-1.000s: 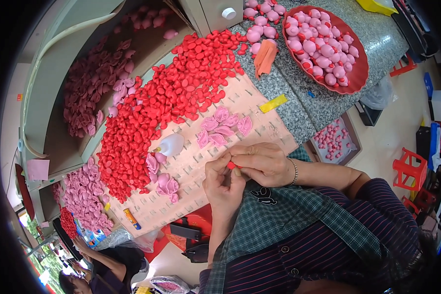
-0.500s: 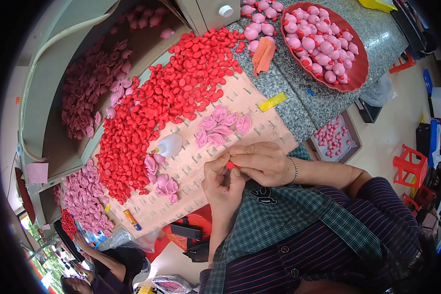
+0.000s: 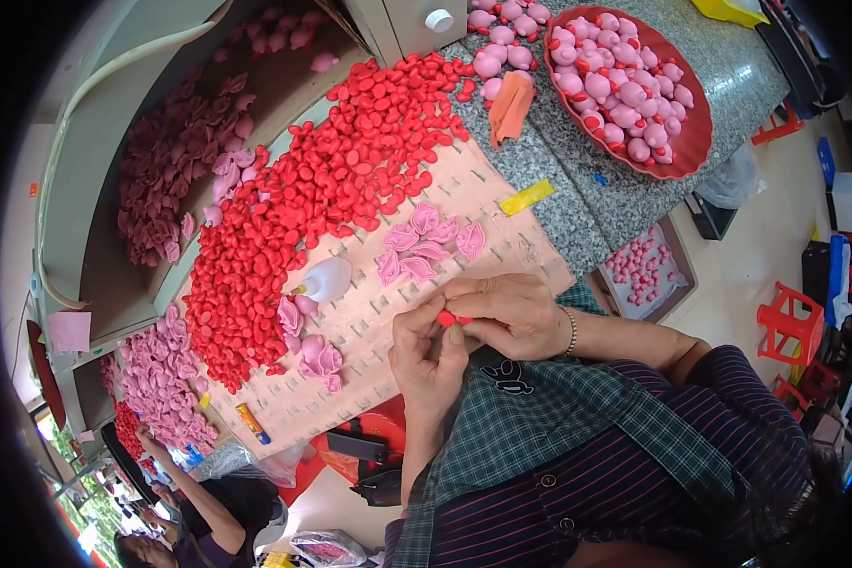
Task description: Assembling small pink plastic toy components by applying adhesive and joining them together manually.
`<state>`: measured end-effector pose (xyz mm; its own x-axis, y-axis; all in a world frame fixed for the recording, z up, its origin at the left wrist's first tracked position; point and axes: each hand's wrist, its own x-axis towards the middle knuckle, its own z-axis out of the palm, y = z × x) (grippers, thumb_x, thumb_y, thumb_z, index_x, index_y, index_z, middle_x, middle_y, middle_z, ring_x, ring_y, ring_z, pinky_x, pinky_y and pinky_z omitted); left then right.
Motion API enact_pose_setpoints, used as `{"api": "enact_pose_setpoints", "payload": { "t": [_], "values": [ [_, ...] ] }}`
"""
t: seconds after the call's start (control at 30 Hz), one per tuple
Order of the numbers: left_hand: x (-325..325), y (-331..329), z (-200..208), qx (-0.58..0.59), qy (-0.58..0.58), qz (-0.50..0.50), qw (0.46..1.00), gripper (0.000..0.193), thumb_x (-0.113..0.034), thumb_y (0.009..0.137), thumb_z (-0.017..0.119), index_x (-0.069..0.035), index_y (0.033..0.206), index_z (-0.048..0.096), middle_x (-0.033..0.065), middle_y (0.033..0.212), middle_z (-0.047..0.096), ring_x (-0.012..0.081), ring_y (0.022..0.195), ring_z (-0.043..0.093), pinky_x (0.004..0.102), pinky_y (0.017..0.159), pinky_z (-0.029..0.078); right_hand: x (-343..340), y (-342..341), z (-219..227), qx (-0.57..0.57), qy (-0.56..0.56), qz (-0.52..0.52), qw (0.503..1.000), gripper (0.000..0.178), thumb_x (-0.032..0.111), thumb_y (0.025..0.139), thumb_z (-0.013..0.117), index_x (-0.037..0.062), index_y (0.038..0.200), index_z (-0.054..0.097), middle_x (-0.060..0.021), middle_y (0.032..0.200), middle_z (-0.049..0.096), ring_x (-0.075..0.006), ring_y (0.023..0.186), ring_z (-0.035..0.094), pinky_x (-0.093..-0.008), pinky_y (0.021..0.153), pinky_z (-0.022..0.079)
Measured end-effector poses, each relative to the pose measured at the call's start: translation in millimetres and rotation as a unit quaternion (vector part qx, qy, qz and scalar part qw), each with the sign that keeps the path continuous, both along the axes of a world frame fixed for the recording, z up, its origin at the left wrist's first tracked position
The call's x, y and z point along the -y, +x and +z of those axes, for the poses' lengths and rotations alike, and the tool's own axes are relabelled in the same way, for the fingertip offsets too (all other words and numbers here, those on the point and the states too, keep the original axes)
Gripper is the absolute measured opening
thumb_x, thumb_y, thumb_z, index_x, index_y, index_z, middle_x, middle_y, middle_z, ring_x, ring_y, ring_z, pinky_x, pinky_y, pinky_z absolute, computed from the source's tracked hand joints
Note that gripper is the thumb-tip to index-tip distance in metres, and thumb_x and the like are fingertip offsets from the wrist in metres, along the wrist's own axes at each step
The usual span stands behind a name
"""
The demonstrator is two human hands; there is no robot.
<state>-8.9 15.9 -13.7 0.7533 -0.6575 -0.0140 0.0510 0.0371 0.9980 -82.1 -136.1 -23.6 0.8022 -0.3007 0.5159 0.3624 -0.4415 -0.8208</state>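
Note:
Close to my body, both hands meet fingertip to fingertip over the near edge of the pink mat (image 3: 369,327). Between thumb and fingers, my left hand (image 3: 421,355) pinches a small red plastic piece (image 3: 447,319). My right hand (image 3: 519,317) is closed too, its fingertips gripping the same piece from the other side; they partly hide it. Just beyond lie several pink petal-shaped pieces (image 3: 427,247). A white squeeze bottle (image 3: 328,280) lies to the left, near two pink shell pieces with balls (image 3: 320,360). Farther off spreads a large heap of red pieces (image 3: 341,156).
A red scalloped bowl (image 3: 696,151) of pink balls with red parts stands on the grey stone counter (image 3: 577,180). At left is a metal hood (image 3: 62,237) over pink pieces. A glue stick (image 3: 253,424) lies at the mat's edge. A co-worker's arm (image 3: 199,502) shows lower left.
My hands stay together, with the red piece turned slightly between the fingertips. At lower left, the co-worker's arm has reached farther up toward the red pieces.

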Motion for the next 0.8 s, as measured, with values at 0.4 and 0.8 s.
{"api": "enact_pose_setpoints", "payload": {
  "t": [0.4, 0.8],
  "values": [
    [2, -1, -10, 0.008, -0.032, 0.022, 0.999, 0.031, 0.003, 0.092, 0.063, 0.004, 0.120, 0.051, 0.0181, 0.114, 0.066, 0.0195, 0.104, 0.066, 0.0328, 0.090, 0.055, 1, 2, 9, -0.012, 0.032, 0.020, 0.999, 0.030, -0.009, 0.075, 0.070, -0.0027, 0.104, 0.065, -0.0203, 0.106, 0.069, -0.0323, 0.083, 0.071, -0.0349, 0.071, 0.057],
    [2, -4, -17, 0.080, -0.008, 0.038, 0.996, 0.029, 0.002, 0.090, 0.066, 0.005, 0.116, 0.054, 0.0163, 0.110, 0.067, 0.0157, 0.093, 0.068, 0.0283, 0.081, 0.057, -2, -1, 1, 0.004, -0.019, 0.001, 1.000, 0.030, -0.006, 0.073, 0.072, -0.0024, 0.102, 0.067, -0.0225, 0.108, 0.069, -0.0329, 0.085, 0.072, -0.0360, 0.071, 0.057]
  ]
}}
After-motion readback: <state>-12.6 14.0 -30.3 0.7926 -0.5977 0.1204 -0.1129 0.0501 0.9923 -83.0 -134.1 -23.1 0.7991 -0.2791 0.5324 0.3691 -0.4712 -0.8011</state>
